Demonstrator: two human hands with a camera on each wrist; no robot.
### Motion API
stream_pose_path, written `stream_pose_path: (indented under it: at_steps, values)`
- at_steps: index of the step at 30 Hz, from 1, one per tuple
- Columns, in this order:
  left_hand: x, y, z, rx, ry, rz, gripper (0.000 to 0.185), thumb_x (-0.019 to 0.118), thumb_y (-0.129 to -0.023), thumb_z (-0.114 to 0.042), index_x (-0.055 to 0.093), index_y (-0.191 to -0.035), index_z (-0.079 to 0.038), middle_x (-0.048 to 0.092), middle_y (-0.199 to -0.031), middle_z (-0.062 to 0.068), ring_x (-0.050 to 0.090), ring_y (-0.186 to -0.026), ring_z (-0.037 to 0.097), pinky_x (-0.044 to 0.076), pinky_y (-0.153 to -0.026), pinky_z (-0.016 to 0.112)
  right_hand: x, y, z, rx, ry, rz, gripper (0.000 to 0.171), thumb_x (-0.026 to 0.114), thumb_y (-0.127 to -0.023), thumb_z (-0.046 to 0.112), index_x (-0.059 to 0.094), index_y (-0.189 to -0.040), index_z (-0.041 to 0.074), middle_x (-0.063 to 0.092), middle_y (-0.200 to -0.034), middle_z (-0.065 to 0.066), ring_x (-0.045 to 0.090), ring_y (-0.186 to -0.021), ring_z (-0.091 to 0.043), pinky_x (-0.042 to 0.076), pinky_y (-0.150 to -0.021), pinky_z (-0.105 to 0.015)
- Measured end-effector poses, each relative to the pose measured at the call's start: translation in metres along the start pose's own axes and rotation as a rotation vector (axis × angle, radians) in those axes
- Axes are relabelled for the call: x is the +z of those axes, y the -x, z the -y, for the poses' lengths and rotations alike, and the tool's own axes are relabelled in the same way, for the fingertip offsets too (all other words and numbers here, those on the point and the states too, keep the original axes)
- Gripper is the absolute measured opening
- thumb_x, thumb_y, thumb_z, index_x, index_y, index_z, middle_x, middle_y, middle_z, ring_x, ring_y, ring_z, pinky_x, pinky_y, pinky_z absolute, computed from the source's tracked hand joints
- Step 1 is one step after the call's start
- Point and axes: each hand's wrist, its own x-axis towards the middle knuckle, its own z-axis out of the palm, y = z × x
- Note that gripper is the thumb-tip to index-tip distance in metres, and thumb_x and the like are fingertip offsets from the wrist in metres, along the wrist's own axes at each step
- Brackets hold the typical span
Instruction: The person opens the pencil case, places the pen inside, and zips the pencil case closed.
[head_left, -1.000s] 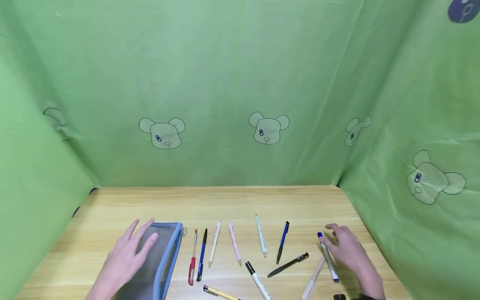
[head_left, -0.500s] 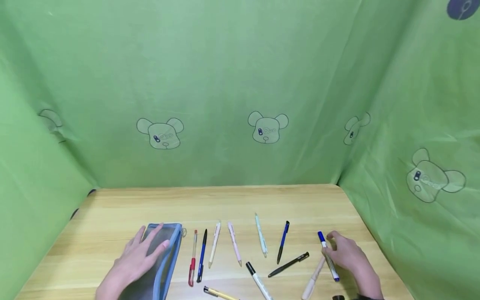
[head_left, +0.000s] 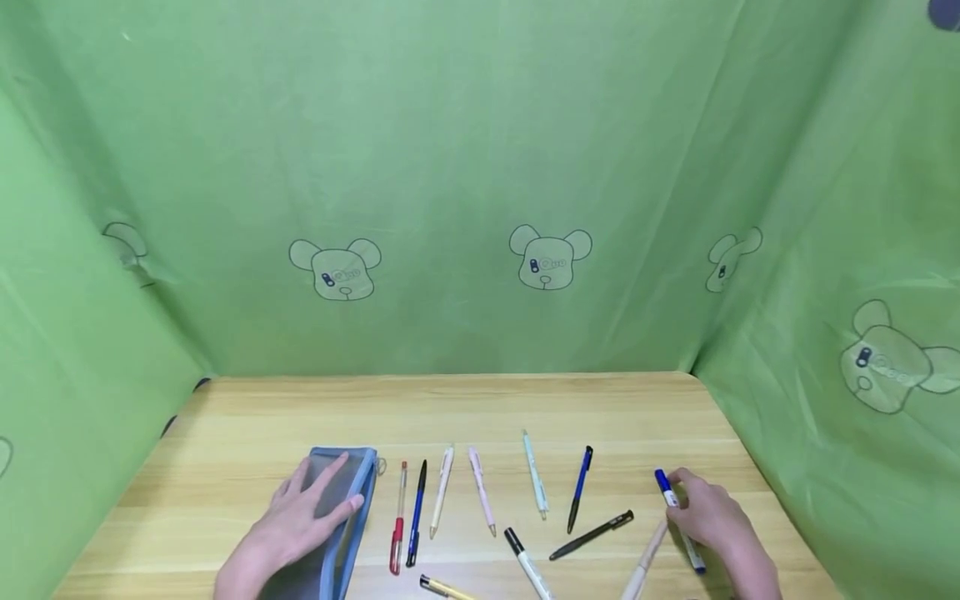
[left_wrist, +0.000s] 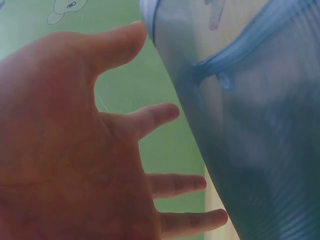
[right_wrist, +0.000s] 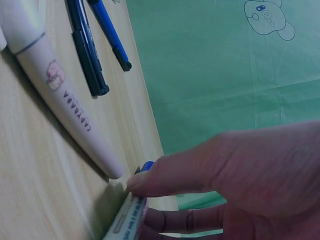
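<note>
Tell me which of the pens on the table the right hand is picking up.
The blue-capped white marker at the far right: the right hand pinches it, while every other pen lies untouched.

Pens [head_left: 480, 500] lie right of the pouch [head_left: 337, 508] (on the table [head_left: 465, 408]).

Green cloth [head_left: 480, 167] all round, printed with outlined bear heads [head_left: 550, 257], each with one dark blue eye. The table [head_left: 465, 408] is pale wood with fine grain. The pouch [head_left: 341, 508] is grey mesh edged in light blue. Pens now: a red one [head_left: 398, 518], a dark blue and black one [head_left: 417, 514], a cream one [head_left: 442, 490], a pink one [head_left: 482, 491], a pale mint one [head_left: 536, 475], a blue one with a black tip [head_left: 580, 489], an all-black one [head_left: 592, 534], a white marker with a black cap [head_left: 527, 562], a yellow one [head_left: 444, 588]. The white marker with a blue cap [head_left: 670, 496] lies beside a cream pen [right_wrist: 60, 95] bearing a pink animal print.
</note>
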Motion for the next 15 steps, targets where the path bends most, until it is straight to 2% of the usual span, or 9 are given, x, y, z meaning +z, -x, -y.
stream_pose_path:
  at_steps: [5,8,12,15]
  values:
    - [0.004,0.0,-0.004,0.006,-0.026,-0.007,0.087,0.056,-0.095,-0.066,0.028,-0.164,-0.02,0.007,-0.163,0.038,0.016,-0.136,0.074,0.038,-0.082,0.089,-0.003,0.002,-0.004,-0.006,0.051,0.003,0.05,0.067,-0.091,0.009,0.053,-0.137,-0.006,0.071,-0.096,-0.014,0.059,-0.067,-0.02,0.047,-0.055,-0.036]
    - [0.006,0.0,-0.007,0.012,-0.037,-0.008,0.093,0.064,-0.091,-0.065,0.029,-0.164,-0.02,0.007,-0.163,0.037,0.017,-0.137,0.073,0.038,-0.083,0.088,-0.005,0.002,-0.005,-0.024,0.085,0.0,0.05,0.064,-0.095,0.012,0.051,-0.139,-0.006,0.071,-0.099,-0.016,0.059,-0.07,-0.02,0.046,-0.056,-0.035]
    - [0.007,0.002,-0.008,0.011,-0.031,-0.012,0.097,0.076,-0.086,-0.056,0.029,-0.164,-0.021,0.006,-0.163,0.037,0.016,-0.138,0.072,0.037,-0.086,0.087,-0.006,-0.001,0.002,-0.046,0.07,-0.006,0.05,0.058,-0.099,0.01,0.046,-0.143,-0.008,0.069,-0.092,-0.01,0.056,-0.065,-0.019,0.046,-0.055,-0.035]
    - [0.007,0.003,-0.007,0.003,-0.014,-0.016,0.094,0.077,-0.087,-0.048,0.029,-0.164,-0.022,0.005,-0.163,0.037,0.015,-0.139,0.071,0.036,-0.088,0.087,-0.006,-0.004,0.011,-0.065,0.054,-0.018,0.052,0.057,-0.1,0.008,0.042,-0.147,-0.009,0.067,-0.089,-0.007,0.054,-0.063,-0.019,0.046,-0.053,-0.035]
